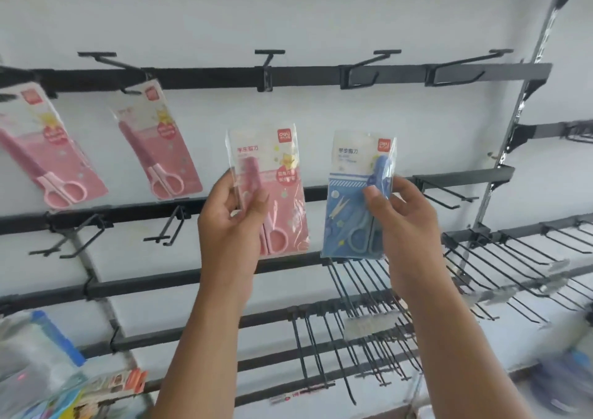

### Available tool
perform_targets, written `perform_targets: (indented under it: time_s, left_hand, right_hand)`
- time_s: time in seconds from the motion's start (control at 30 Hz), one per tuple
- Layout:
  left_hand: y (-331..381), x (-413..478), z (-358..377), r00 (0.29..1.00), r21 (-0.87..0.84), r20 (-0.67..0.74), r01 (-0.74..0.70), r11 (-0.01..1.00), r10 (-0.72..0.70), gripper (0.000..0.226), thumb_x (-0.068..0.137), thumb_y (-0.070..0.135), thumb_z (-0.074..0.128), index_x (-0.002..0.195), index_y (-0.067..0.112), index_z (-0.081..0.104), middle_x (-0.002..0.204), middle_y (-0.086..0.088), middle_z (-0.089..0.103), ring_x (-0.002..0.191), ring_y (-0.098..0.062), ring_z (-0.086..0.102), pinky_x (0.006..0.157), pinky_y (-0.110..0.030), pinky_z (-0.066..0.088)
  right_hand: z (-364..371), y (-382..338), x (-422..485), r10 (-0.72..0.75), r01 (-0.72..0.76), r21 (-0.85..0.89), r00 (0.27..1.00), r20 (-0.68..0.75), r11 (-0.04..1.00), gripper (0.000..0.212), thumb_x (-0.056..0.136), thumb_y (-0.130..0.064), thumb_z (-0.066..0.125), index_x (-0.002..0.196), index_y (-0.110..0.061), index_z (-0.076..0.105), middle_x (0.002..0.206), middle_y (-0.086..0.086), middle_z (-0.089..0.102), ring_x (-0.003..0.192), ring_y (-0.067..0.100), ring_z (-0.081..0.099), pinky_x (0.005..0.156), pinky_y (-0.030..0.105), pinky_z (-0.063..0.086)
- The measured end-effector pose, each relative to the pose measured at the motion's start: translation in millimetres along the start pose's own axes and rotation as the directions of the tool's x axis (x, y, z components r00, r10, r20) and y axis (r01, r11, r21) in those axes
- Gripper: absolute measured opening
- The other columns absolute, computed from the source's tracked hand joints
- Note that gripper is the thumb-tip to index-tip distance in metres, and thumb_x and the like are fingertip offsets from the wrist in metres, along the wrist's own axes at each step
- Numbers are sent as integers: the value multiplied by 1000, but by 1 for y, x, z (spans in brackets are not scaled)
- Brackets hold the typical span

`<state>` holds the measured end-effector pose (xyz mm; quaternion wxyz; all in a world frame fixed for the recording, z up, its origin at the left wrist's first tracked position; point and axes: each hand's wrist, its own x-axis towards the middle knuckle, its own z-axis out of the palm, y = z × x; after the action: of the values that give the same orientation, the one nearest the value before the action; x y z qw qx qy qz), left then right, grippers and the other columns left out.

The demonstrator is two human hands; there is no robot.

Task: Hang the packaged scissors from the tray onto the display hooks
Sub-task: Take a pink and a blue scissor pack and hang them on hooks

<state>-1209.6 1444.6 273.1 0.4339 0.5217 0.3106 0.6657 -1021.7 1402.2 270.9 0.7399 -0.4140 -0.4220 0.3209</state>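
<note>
White wall (288,8) carrying a dark metal display rack.
Horizontal black rails (401,73) cross the wall; a slotted silver upright (500,168) stands at their right end, with even, soft light across the wall.

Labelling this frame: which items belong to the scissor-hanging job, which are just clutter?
Job:
- pink scissors pack in left hand
- blue scissors pack in right hand
- two pink packs already hung
- empty top-rail hooks

Clutter:
- mixed stationery, bottom left
- bare lower wire hooks

shop | wall rails (321,77) with display hooks (449,191) | hung packaged scissors (160,149)
</note>
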Motion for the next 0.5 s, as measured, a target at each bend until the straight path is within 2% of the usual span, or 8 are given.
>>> perform_targets:
  time_s: [0.07, 0.13, 0.23, 0.33, 0.5]
  left_hand:
    - [2, 11, 12, 999, 12, -23, -24, 1000, 25, 46, 94, 11, 66, 138, 21, 56, 115, 7, 77, 100, -9, 75, 81, -27, 60]
    - [5, 19, 20, 997, 1, -64, -49, 999, 49, 53, 92, 11, 69, 141, 23, 53, 113, 10, 77, 98, -8, 75, 80, -26, 60]
    - [12, 28, 29, 986, 12, -127, -104, 994, 105, 51, 89, 11, 73, 132, 32, 55, 107, 9, 79, 94, -8, 76, 73, -22, 58]
    - [21, 34, 41, 971, 36, -169, -164, 986, 168, 47, 89, 9, 73, 124, 36, 57, 104, 2, 79, 94, -8, 76, 75, -20, 56]
    - [33, 47, 60, 949, 84, -215, -217, 972, 231, 42, 90, 9, 72, 114, 41, 59, 93, 8, 80, 88, -3, 75, 71, -14, 54]
  right_hand:
    - [0, -2, 18, -10, 9, 17, 1000, 24, 1000, 21, 98, -16, 63, 118, -12, 65, 91, 1, 81, 78, 19, 79, 63, 35, 64]
    - [-2, -3, 33, -22, 20, 31, 999, 46, 999, 20, 98, -18, 63, 118, -14, 65, 92, 1, 81, 80, 20, 79, 65, 38, 64]
    - [-6, -4, 50, -32, 28, 40, 995, 97, 999, 18, 99, -22, 62, 116, -20, 67, 93, 0, 81, 81, 19, 79, 65, 36, 64]
    - [-10, -7, 62, -33, 24, 61, 988, 153, 998, 17, 99, -23, 63, 115, -20, 67, 95, 1, 81, 83, 20, 79, 69, 39, 63]
    - [-16, -16, 79, -44, 24, 94, 977, 207, 995, 21, 99, -22, 62, 119, -17, 66, 97, 2, 81, 83, 20, 79, 64, 36, 62]
